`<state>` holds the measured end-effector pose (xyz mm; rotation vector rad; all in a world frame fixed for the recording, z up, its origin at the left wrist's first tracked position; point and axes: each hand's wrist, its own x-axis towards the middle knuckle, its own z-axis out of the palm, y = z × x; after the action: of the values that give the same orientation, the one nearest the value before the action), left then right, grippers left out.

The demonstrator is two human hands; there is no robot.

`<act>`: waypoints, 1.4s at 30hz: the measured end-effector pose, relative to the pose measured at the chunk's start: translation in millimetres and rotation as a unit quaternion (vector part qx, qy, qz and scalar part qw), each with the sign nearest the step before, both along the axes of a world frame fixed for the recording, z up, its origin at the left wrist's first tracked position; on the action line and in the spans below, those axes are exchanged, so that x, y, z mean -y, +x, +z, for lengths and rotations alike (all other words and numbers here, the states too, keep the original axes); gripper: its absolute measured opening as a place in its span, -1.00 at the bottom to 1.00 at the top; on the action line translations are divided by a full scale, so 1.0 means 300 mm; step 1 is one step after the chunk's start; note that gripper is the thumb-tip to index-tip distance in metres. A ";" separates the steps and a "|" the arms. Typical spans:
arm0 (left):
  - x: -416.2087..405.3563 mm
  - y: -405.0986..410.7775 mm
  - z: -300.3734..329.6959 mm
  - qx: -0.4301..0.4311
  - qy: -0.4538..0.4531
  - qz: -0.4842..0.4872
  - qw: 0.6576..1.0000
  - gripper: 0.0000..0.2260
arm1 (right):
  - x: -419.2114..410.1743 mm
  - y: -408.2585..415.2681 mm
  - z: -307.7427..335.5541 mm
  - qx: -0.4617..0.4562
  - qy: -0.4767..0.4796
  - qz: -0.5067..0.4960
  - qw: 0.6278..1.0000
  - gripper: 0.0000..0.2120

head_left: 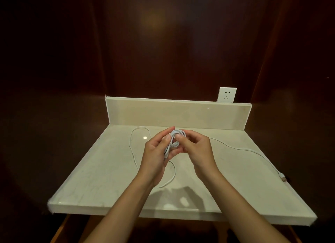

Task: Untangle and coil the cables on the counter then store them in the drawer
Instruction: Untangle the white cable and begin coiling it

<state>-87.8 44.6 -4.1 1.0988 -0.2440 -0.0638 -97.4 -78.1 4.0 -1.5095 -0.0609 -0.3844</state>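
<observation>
In the head view, your left hand [157, 152] and right hand [194, 148] meet above the middle of the pale cream stone counter [101, 174], both grasping a small bundle of thin white cable [175, 140]: your left fingers curl around its lower loops, your right fingertips pinch its top. 1 loose strand loops across the counter left of the bundle and back under your left wrist. Another trails right to a connector plug [283, 177] at the counter's right edge. A white wall socket [227, 95] sits above the counter's back upstand.
</observation>
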 end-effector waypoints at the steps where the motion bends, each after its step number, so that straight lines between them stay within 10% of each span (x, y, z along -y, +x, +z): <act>1: 0.004 -0.007 -0.003 -0.003 -0.004 0.001 1.000 -0.74 | 0.003 -0.001 -0.008 -0.007 0.004 -0.006 1.000 -0.88; 21: 0.234 -0.273 -0.291 -0.120 0.164 -0.126 0.971 -0.83 | 0.258 -0.354 -0.286 -0.161 0.089 -0.152 0.971 -0.90; 42: 0.646 -0.407 -0.673 -0.333 0.272 -0.312 0.847 -0.67 | 0.634 -0.598 -0.675 -0.411 0.194 -0.259 0.852 -0.75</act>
<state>-209.8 -149.2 -206.1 1.4467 0.0675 -1.1447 -276.9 -268.4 -198.4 -1.1571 1.0641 -0.1288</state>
